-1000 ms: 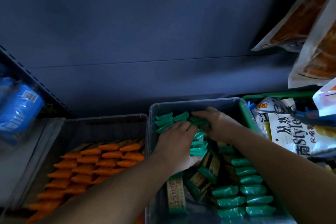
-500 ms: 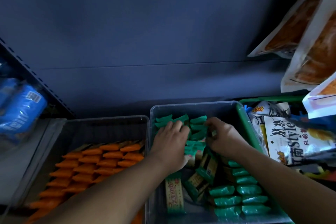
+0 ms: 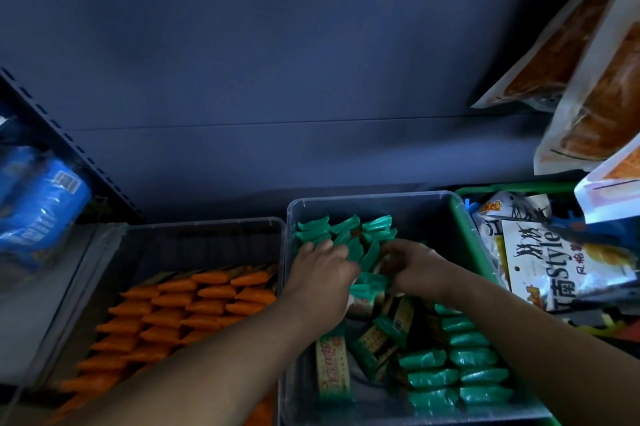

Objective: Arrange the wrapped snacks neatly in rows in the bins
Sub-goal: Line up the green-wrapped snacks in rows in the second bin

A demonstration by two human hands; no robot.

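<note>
Head view: my left hand (image 3: 322, 273) is bent over the green snacks (image 3: 346, 235) at the far end of the clear bin (image 3: 363, 201), probably steadying the row; can't tell if it grips. Right hand (image 3: 415, 270) pinches one of the green snacks just beside it, likely to slot in. Glossy crinkly film, pillow shapes; hard see-through bin.

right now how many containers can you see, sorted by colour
clear: 2, the left bin with orange snacks and the right bin with green snacks
green: 1, the basket of bagged snacks at the right
total: 3
</note>
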